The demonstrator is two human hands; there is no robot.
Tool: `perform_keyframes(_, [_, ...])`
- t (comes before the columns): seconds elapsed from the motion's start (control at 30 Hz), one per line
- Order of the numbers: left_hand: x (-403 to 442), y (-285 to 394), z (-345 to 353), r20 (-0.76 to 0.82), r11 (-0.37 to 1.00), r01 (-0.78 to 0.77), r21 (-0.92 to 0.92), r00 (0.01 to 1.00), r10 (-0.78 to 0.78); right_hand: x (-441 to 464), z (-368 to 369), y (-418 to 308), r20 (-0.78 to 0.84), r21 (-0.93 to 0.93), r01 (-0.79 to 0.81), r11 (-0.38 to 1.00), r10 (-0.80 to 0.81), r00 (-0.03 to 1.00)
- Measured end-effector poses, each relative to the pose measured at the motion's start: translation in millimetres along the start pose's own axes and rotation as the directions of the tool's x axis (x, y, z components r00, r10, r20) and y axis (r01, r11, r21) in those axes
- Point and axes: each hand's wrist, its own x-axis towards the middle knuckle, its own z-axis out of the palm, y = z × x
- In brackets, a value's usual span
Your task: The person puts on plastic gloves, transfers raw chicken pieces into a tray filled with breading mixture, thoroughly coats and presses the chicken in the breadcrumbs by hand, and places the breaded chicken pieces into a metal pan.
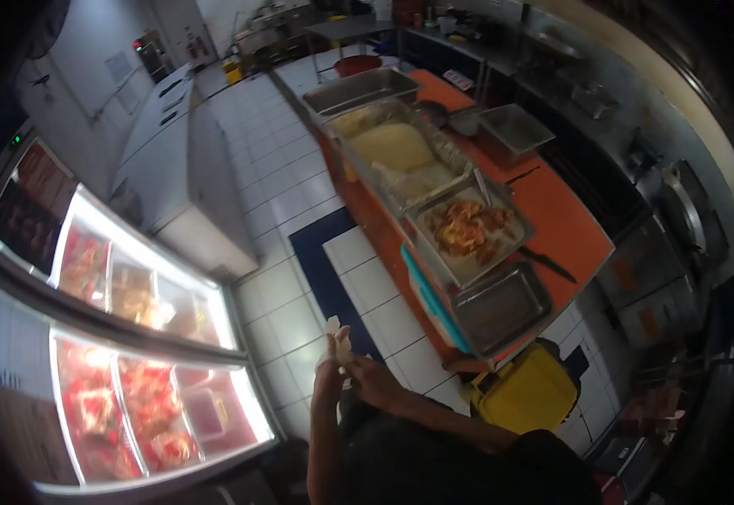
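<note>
In front of my body, my two hands meet over the tiled floor. A thin whitish thing that looks like a disposable glove (345, 347) lies about my left hand (331, 347), whose fingers point forward, stretched out. My right hand (371, 380) is closed close beside it, near the left wrist, and seems to grip the glove's lower part. Blur hides the exact fingers.
To the right stands an orange-topped table (581, 227) with a tray of cooked-looking food pieces (468, 227), a tub of pale flour-like powder (392, 147), an empty metal pan (501, 307) and a knife (549, 264). A yellow bin (531, 387) and a lit glass-door fridge (144, 337) flank me.
</note>
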Motion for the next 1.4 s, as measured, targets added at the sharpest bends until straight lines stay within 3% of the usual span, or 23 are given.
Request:
perform_keyframes(0.07, [14, -8, 6, 0.029, 0.998, 0.039, 0.045, 0.999, -0.040, -5, -13, -7, -0.189, 0.125, -0.132, 0.983, 0.154, 0.970])
perform_keyframes(0.1, [58, 22, 8, 0.052, 0.994, 0.107, 0.017, 0.993, -0.108, 41, -41, -3, -0.163, 0.113, -0.206, 0.972, 0.222, 0.961])
perform_keyframes(0.17, [122, 37, 10, 0.233, 0.980, 0.170, -0.106, 0.962, -0.141, 85, -68, 14, -0.248, 0.244, -0.336, 0.910, 0.393, 0.886])
perform_keyframes(0.33, [224, 107, 16, 0.527, 0.885, 0.344, -0.314, 0.838, -0.139, 198, -104, 28, -0.354, 0.229, -0.260, 0.938, 0.329, 0.876])
perform_keyframes(0.4, [273, 136, 21, 0.578, 0.896, 0.311, -0.316, 0.813, -0.078, 252, -132, 15, -0.591, 0.108, -0.027, 0.994, 0.086, 0.802])
perform_keyframes(0.5, [339, 184, 61, 0.555, 0.844, 0.384, -0.375, 0.822, -0.127, 290, -133, 60, -0.621, 0.144, -0.180, 0.973, 0.230, 0.749])
perform_keyframes(0.53, [342, 208, 76, 0.700, 0.992, -0.066, -0.106, 0.703, 0.121, 301, -137, 70, -0.633, 0.147, -0.192, 0.970, 0.241, 0.735])
perform_keyframes(0.63, [383, 240, 97, 0.943, 0.784, -0.616, 0.070, 0.296, 0.148, 333, -166, 74, -0.712, 0.215, -0.176, 0.960, 0.278, 0.644])
perform_keyframes(0.73, [428, 237, 116, 0.937, 0.810, -0.574, 0.122, 0.335, 0.096, 351, -177, 110, -0.744, 0.240, -0.227, 0.944, 0.329, 0.582])
perform_keyframes(0.77, [448, 230, 121, 0.877, 0.681, -0.675, 0.283, 0.470, 0.101, 359, -180, 118, -0.777, 0.263, -0.207, 0.942, 0.334, 0.533])
perform_keyframes(0.83, [463, 241, 142, 0.799, 0.520, -0.722, 0.456, 0.590, 0.119, 375, -197, 130, -0.770, 0.307, -0.195, 0.931, 0.364, 0.524])
perform_keyframes(0.87, [466, 253, 152, 0.736, 0.876, -0.367, 0.313, 0.677, 0.020, 383, -204, 137, -0.756, 0.330, -0.171, 0.928, 0.368, 0.541])
perform_keyframes(0.9, [466, 268, 163, 0.692, 0.994, 0.076, 0.074, 0.714, -0.106, 392, -208, 144, -0.753, 0.341, -0.160, 0.926, 0.371, 0.544])
perform_keyframes(1.0, [494, 299, 184, 0.696, 0.998, -0.001, 0.063, 0.717, -0.044, 424, -229, 174, -0.769, 0.274, -0.133, 0.953, 0.300, 0.565])
perform_keyframes(1.07, [531, 311, 193, 0.681, 0.998, -0.024, 0.050, 0.732, -0.017, 443, -242, 193, -0.669, 0.299, -0.148, 0.943, 0.318, 0.672])
perform_keyframes(1.17, [564, 295, 186, 0.639, 0.994, 0.017, 0.104, 0.765, -0.080, 447, -249, 215, -0.715, 0.270, -0.160, 0.950, 0.309, 0.627])
perform_keyframes(1.2, [577, 288, 189, 0.619, 0.989, -0.003, 0.151, 0.780, -0.092, 433, -262, 218, -0.507, 0.319, -0.331, 0.888, 0.455, 0.732])
perform_keyframes(1.23, [592, 280, 192, 0.634, 0.987, 0.019, 0.161, 0.764, -0.118, 421, -272, 219, -0.517, 0.324, -0.354, 0.877, 0.478, 0.710])
perform_keyframes(1.27, [609, 273, 192, 0.647, 0.873, -0.211, 0.441, 0.748, -0.146, 411, -280, 218, -0.614, 0.240, -0.519, 0.820, 0.542, 0.574])
perform_keyframes(1.3, [620, 269, 191, 0.656, 0.631, -0.425, 0.648, 0.733, -0.180, 403, -281, 219, -0.704, 0.181, -0.672, 0.718, 0.572, 0.421])
perform_keyframes(1.33, [620, 272, 196, 0.660, 0.621, -0.418, 0.663, 0.718, -0.221, 393, -282, 222, -0.715, 0.109, -0.813, 0.573, 0.613, 0.336])
perform_keyframes(1.37, [619, 270, 206, 0.723, 0.493, -0.566, 0.661, 0.657, -0.216, 382, -281, 226, -0.728, 0.037, -0.919, 0.393, 0.640, 0.244])
perform_keyframes(1.4, [617, 268, 226, 0.792, 0.365, -0.706, 0.607, 0.573, -0.209, 371, -271, 235, -0.735, 0.057, -0.933, 0.356, 0.647, 0.202])
